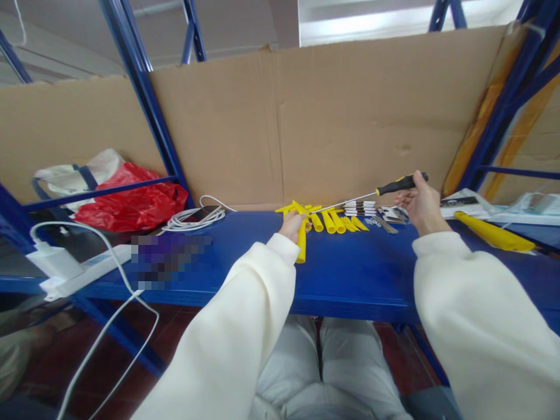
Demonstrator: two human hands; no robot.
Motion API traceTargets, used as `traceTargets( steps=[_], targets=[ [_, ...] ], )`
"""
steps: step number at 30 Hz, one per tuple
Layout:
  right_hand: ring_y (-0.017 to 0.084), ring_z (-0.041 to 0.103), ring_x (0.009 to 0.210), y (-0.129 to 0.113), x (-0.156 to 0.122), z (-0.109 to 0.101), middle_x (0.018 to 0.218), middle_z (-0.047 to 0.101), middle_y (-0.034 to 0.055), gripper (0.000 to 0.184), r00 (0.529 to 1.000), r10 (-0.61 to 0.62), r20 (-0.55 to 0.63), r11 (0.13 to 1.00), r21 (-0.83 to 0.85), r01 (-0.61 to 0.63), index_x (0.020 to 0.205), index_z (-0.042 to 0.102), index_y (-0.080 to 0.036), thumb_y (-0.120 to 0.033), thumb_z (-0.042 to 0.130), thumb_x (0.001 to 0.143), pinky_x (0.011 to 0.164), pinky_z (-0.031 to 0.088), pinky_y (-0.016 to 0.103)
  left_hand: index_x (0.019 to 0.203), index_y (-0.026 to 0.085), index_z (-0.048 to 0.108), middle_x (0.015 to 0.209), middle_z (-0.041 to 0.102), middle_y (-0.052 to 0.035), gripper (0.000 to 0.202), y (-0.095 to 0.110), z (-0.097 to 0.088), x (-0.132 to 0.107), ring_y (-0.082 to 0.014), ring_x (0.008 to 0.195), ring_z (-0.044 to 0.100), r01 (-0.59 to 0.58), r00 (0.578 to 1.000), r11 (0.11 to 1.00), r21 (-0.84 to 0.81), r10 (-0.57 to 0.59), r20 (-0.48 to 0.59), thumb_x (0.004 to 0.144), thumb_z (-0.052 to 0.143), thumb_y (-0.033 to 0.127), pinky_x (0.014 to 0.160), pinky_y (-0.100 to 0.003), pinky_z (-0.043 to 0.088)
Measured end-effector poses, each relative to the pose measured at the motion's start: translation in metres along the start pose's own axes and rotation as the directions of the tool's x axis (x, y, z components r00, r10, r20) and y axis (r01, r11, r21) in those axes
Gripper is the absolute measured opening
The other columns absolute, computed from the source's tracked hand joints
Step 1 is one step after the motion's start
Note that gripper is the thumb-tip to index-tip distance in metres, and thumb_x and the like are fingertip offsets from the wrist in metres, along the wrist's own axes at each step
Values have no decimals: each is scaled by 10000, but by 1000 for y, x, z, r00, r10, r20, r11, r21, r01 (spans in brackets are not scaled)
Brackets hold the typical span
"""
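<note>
My left hand (pixel 292 226) is closed around a yellow plastic tube-shaped piece (pixel 301 249), whose hollow-looking end points down toward me. In my right hand (pixel 423 204) is the handle of a long screwdriver (pixel 396 185), black and yellow. Its thin metal shaft slants down to the left, and the tip meets or lies just at the yellow piece by my left fingers; exact contact is too small to tell. Several more yellow tube pieces (pixel 329 223) lie in a row beyond and right of my left hand. Flat yellow slivers (pixel 353 224) lie beside them.
Stacked small black-and-white packs (pixel 359 207) and a flat metal blade-like strip (pixel 385 225) lie at the back. A larger yellow piece (pixel 494 231) sits at right. Left are coiled white cable (pixel 192 220), a red bag (pixel 133 198) and a power strip (pixel 87 271). Cardboard (pixel 341 122) walls the back.
</note>
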State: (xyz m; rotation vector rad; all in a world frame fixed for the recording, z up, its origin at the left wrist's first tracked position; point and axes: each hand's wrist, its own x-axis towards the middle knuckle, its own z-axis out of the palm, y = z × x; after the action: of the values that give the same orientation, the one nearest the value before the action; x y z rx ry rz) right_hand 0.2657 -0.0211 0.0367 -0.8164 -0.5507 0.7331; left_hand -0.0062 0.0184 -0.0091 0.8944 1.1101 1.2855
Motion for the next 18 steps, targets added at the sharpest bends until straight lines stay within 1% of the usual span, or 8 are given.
traceTargets(
  steps=[2, 4, 6, 9, 12, 14, 16, 18],
  targets=[
    [133, 488, 329, 2, 0, 0, 492, 548, -38, 309, 998, -24, -63, 999, -50, 21, 819, 557, -204, -294, 614, 1109, 309, 347, 189, 1172, 160, 667, 808, 683, -8, 238, 0, 0, 0, -85, 479, 573, 5, 1000, 1000, 6, -5, 2, 997, 575, 28, 448, -178, 381],
    [112, 456, 327, 2, -1, 1, 492, 515, -62, 327, 995, -16, -95, 998, -58, 11, 806, 528, -216, -296, 634, 1106, 313, 338, 175, 1165, 159, 663, 785, 665, 2, 234, 0, 0, 0, -85, 473, 569, 1, 1000, 1000, 5, -1, 13, 1003, 560, 26, 439, -178, 371],
    [96, 416, 321, 1, -3, 2, 480, 470, -80, 358, 995, -5, -97, 999, -36, 2, 788, 502, -224, -313, 653, 1101, 309, 323, 166, 1145, 160, 658, 767, 643, 13, 226, 0, 1, 0, -82, 465, 559, -8, 1000, 1000, -2, 8, 22, 1011, 542, 19, 432, -180, 353],
    [80, 368, 313, 1, -3, 1, 475, 426, -108, 422, 996, -7, -85, 1000, -18, 5, 776, 465, -239, -368, 771, 1037, 299, 306, 159, 1118, 156, 660, 777, 648, 8, 217, -2, 1, 0, -87, 471, 563, -20, 1000, 1000, -16, 20, 10, 999, 554, 9, 446, -192, 359],
    [65, 357, 315, 2, -1, -1, 478, 423, -118, 459, 1000, 10, -30, 1000, -13, -10, 791, 500, -231, -461, 851, 976, 315, 345, 151, 1089, 152, 667, 794, 668, -10, 195, -4, 1, 2, -93, 486, 577, -29, 1000, 999, -29, 29, -10, 968, 615, 8, 468, -202, 368],
    [66, 397, 325, 2, 1, -3, 485, 430, -117, 488, 999, 41, -12, 999, -18, -41, 803, 521, -222, -543, 857, 952, 341, 392, 150, 1086, 152, 669, 803, 676, -16, 189, -4, 0, 4, -96, 497, 586, -33, 999, 999, -28, 33, -16, 963, 634, 13, 476, -204, 371],
    [94, 495, 363, 3, 2, -3, 494, 439, -106, 514, 997, 72, -20, 997, -26, -73, 803, 521, -218, -604, 827, 950, 377, 448, 159, 1108, 155, 668, 800, 676, -14, 193, -5, 0, 4, -98, 505, 591, -32, 999, 999, -18, 31, -17, 981, 613, 21, 475, -200, 375],
    [137, 601, 433, 1, 2, -3, 502, 444, -87, 519, 994, 104, -20, 994, -30, -105, 795, 525, -214, -633, 768, 981, 411, 493, 175, 1129, 160, 658, 775, 658, 1, 206, -5, 0, 5, -93, 497, 579, -28, 999, 1000, -12, 28, -15, 1003, 573, 21, 461, -189, 361]
  ],
)
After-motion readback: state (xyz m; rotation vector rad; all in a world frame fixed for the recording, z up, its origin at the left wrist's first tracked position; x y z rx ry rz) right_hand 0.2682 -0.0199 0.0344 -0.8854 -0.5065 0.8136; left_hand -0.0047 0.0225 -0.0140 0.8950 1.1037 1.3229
